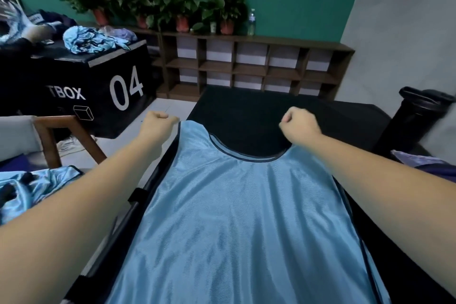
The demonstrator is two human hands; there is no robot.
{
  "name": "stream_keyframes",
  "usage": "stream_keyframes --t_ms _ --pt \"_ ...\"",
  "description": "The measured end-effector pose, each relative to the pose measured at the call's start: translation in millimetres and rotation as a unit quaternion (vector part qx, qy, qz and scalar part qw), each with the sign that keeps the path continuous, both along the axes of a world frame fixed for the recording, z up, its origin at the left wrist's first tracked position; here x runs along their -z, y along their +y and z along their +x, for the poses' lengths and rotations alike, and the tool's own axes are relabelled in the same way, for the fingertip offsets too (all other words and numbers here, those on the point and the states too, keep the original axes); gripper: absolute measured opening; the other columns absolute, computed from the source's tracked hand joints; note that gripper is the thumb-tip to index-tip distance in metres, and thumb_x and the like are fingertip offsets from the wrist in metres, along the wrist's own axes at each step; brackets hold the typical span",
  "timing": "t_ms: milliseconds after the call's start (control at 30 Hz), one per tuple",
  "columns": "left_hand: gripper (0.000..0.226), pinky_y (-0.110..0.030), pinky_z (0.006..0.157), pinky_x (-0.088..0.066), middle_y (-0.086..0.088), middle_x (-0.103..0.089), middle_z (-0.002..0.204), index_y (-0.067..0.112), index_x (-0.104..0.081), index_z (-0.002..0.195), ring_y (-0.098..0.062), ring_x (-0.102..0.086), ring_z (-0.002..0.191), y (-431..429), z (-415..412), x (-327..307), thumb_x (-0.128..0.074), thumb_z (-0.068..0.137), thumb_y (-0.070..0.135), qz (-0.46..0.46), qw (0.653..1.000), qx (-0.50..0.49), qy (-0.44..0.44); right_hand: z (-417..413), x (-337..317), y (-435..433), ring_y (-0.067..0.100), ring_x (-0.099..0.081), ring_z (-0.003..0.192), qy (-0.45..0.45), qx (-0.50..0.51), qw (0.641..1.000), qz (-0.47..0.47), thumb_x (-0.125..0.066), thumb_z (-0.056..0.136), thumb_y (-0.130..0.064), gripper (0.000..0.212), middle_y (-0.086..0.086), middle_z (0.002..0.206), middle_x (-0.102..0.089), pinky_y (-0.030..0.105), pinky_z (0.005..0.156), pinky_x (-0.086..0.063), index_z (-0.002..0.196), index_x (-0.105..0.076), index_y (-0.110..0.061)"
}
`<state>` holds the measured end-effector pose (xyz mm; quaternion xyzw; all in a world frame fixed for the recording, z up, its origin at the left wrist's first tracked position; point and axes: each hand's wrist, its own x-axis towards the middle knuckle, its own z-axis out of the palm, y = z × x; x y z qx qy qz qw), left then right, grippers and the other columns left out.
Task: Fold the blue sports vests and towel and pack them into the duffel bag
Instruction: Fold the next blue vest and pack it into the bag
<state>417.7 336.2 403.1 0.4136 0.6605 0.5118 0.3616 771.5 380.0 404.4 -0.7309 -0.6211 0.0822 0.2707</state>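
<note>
A light blue mesh sports vest (pixel 241 217) with dark trim is stretched out in front of me over a black padded surface (pixel 251 116). My left hand (pixel 158 122) grips its left shoulder strap, and my right hand (pixel 299 124) grips its right shoulder strap. Both fists are curled, holding the neckline end away from me. A second blue vest (pixel 27 190) lies crumpled at the lower left. More blue fabric (pixel 91 39) is heaped on a black box at the upper left. No duffel bag is plainly visible.
The black box (pixel 98 86), marked "04", stands at the left with clothes on top. A wooden chair frame (pixel 61 136) is beside it. Low wooden shelves (pixel 246 64) with potted plants (pixel 158 2) line the green wall. A black bin (pixel 417 116) stands at the right.
</note>
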Motion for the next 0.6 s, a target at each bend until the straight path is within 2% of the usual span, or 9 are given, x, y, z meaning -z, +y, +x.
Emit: stream_keyframes --t_ms 67,167,267,400,500,600 --pt "0.018 -0.042 0.104 -0.047 0.003 -0.061 0.101 0.015 -0.062 0.103 -0.018 -0.058 0.101 -29.0 -1.5 -17.7 -0.072 0.099 0.029 -0.004 1.000 0.001 -0.018 -30.6 0.2 -1.1 0.024 -0.069 0.098 0.066 -0.076 0.994 -0.031 -0.057 0.090 -0.014 0.015 -0.003 0.099 -0.075 0.035 0.084 -0.058 0.085 -0.071 -0.018" --pt "0.020 -0.035 0.088 -0.049 0.000 -0.072 0.118 0.014 -0.072 0.113 -0.020 -0.065 0.115 -84.3 1.9 -38.9 -0.068 0.098 0.027 -0.016 0.999 0.009 -0.028 -71.3 -2.7 -2.5 0.014 -0.071 0.093 0.107 -0.152 0.981 -0.060 -0.063 0.091 -0.011 0.016 -0.006 0.094 -0.077 0.030 0.080 -0.059 0.083 -0.077 -0.016" --pt "0.014 -0.032 0.083 -0.047 0.005 -0.077 0.109 0.019 -0.077 0.107 -0.014 -0.070 0.108 -143.1 15.1 -59.0 -0.068 0.099 0.024 -0.034 0.997 0.049 -0.043 -99.8 -0.7 4.2 0.012 -0.069 0.093 0.062 -0.207 0.974 -0.073 -0.078 0.089 -0.017 0.003 -0.010 0.092 -0.074 0.028 0.083 -0.054 0.088 -0.077 -0.021" --pt "0.014 -0.037 0.090 -0.050 0.008 -0.081 0.101 0.022 -0.080 0.101 -0.015 -0.071 0.101 -199.2 24.4 -70.4 -0.067 0.099 0.027 -0.022 0.993 0.085 -0.072 -121.6 8.9 11.4 0.014 -0.067 0.094 0.042 -0.229 0.969 -0.077 -0.084 0.086 -0.022 0.012 -0.012 0.091 -0.070 0.027 0.085 -0.052 0.096 -0.077 -0.022" --pt "0.013 -0.034 0.081 -0.045 0.009 -0.081 0.098 0.023 -0.078 0.099 -0.012 -0.069 0.091 -207.6 26.8 -66.1 -0.066 0.099 0.026 -0.022 0.994 0.078 -0.070 -129.4 18.5 13.4 0.013 -0.067 0.093 0.043 -0.227 0.970 -0.079 -0.085 0.084 -0.024 0.011 -0.014 0.089 -0.070 0.027 0.085 -0.054 0.092 -0.078 -0.024" --pt "0.012 -0.027 0.073 -0.044 0.008 -0.080 0.094 0.021 -0.076 0.099 -0.007 -0.069 0.082 -202.3 34.3 -61.7 -0.065 0.100 0.023 -0.021 0.995 0.085 -0.053 -139.0 26.6 14.1 0.012 -0.068 0.090 0.032 -0.218 0.974 -0.060 -0.083 0.082 -0.028 0.010 -0.013 0.088 -0.072 0.035 0.087 -0.059 0.087 -0.075 -0.027"
